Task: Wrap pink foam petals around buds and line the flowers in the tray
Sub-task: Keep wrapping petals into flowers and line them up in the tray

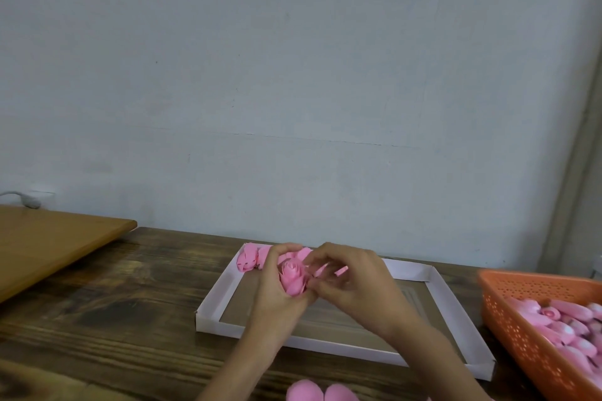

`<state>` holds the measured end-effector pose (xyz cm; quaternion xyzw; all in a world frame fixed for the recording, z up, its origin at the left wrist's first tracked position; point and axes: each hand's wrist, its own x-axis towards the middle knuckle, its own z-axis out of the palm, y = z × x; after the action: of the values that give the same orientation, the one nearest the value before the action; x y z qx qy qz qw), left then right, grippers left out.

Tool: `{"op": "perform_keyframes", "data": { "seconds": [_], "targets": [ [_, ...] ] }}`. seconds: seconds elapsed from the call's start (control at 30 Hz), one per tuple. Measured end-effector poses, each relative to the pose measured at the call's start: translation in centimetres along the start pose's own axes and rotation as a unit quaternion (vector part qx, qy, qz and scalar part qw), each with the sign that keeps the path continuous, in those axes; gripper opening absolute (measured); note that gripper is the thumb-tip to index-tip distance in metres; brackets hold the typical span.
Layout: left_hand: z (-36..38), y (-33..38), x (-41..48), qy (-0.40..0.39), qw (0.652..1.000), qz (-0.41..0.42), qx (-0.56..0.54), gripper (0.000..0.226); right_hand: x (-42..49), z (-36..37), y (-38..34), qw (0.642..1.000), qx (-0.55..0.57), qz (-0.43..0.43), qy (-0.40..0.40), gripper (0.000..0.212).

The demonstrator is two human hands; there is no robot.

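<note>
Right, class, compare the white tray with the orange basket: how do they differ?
The white tray has low, solid walls; the orange basket has taller, perforated walls. The tray holds only a few pink flowers in its far left corner; the basket is heaped with pink pieces. Both sit on the wooden table.

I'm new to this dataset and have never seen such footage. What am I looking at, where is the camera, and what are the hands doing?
No machine here: a person works with bare hands, and the one picture comes from a camera worn on their head, looking forward and down. On the dark wooden table lies a shallow white tray, with a few finished flowers in its far left corner. An orange basket at the right holds pink buds. The left hand grips a pink foam flower; the right hand pinches a petal beside it, above the tray.
</note>
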<state>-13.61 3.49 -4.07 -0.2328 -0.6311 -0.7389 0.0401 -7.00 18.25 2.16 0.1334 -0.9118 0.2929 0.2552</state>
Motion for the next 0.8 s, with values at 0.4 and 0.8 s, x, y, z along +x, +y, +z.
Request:
{"op": "perform_keyframes", "data": {
  "seconds": [0.4,0.8],
  "targets": [
    [0.6,-1.9,1.2,-0.044,0.997,0.056,0.037,0.057,-0.3,0.0,0.0,0.995,-0.041,-0.086,0.002,0.029],
    [0.9,-1.2,0.7,-0.026,0.997,0.046,0.048,0.050,-0.1,0.1,-0.2,0.998,0.015,-0.032,-0.046,0.028]
  ]
}}
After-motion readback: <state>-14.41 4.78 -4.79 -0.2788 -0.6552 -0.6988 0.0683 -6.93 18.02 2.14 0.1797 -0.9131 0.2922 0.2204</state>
